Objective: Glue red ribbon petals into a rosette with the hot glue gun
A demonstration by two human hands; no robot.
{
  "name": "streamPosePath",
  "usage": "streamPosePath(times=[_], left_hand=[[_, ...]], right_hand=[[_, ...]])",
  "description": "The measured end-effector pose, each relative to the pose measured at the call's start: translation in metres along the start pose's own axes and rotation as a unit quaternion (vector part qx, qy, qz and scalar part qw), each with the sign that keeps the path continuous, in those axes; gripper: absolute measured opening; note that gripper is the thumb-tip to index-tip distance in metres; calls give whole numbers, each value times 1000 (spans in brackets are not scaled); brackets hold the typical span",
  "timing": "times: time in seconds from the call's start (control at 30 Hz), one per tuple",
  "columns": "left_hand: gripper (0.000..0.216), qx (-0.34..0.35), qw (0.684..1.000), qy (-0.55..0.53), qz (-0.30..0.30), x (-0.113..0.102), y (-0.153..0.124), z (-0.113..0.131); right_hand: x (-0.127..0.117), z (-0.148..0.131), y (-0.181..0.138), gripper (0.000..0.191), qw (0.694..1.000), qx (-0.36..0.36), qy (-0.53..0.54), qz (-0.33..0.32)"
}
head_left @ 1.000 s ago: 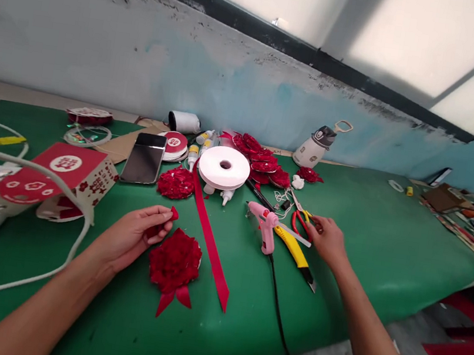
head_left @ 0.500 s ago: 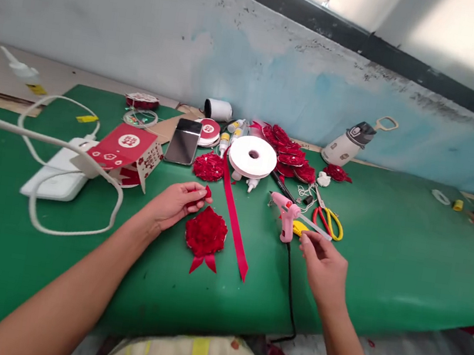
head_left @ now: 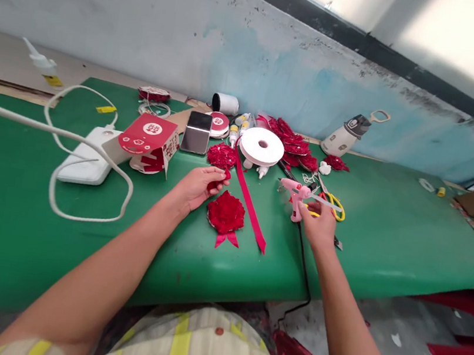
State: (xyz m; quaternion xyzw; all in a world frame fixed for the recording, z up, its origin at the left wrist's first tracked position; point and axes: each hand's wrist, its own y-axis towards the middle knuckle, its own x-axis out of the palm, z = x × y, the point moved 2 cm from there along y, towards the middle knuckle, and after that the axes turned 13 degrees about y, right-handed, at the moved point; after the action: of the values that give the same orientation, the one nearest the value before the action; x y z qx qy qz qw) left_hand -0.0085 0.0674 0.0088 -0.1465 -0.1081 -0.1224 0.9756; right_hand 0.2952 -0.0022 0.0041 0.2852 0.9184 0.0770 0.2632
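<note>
My left hand [head_left: 198, 186] pinches a small red ribbon piece [head_left: 218, 182] just above a red ribbon flower [head_left: 226, 214] lying on the green table [head_left: 11, 227]. My right hand [head_left: 318, 224] reaches to the pink glue gun [head_left: 296, 196], its fingers curled at the handle; I cannot tell if they grip it. A yellow utility knife [head_left: 314, 213] lies under that hand. A long red ribbon strip [head_left: 249, 205] runs from the white ribbon spool [head_left: 262, 146] toward the front edge.
Red-and-yellow scissors [head_left: 333, 203], a phone [head_left: 197, 132], a red paper box [head_left: 149, 142], a white power unit [head_left: 86, 162] with looping cable, glue bottles, more red flowers [head_left: 292, 142] and a white jug [head_left: 344, 134] crowd the back. The wall stands behind.
My right hand moved from the scissors back toward me and then onto the glue gun's handle. My left hand kept its red piece. The camera view tilted down and pulled back.
</note>
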Motion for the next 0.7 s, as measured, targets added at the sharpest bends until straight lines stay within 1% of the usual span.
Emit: streamPosePath(times=[0.1, 0.17, 0.27, 0.4, 0.5, 0.57, 0.63, 0.7], left_hand=[[13, 4, 1000, -3, -19, 5, -3, 0], [13, 4, 1000, -2, -30, 8, -5, 0], [13, -5, 999, 12, -32, 9, -7, 3], [11, -9, 999, 31, -20, 8, -12, 15], [9, -12, 997, 73, -24, 7, -15, 23], [9, -11, 995, 102, -19, 5, -16, 24], [9, -2, 994, 112, 2, 2, -16, 20], [9, 8, 993, 112, 23, -1, -15, 14]], right_hand=[[15, -2, 14, 35, 999, -1, -33, -38], [23, -1, 18, 32, 998, -1, -49, -47], [29, 3, 21, 32, 997, 0, -51, -52], [23, 4, 15, 37, 999, 10, -8, -49], [13, -8, 4, 42, 996, 9, 56, -65], [7, -20, -4, 39, 981, 6, 158, -113], [2, -33, -10, 33, 950, 23, 252, -182], [-1, -44, -16, 29, 924, 50, 284, -250]])
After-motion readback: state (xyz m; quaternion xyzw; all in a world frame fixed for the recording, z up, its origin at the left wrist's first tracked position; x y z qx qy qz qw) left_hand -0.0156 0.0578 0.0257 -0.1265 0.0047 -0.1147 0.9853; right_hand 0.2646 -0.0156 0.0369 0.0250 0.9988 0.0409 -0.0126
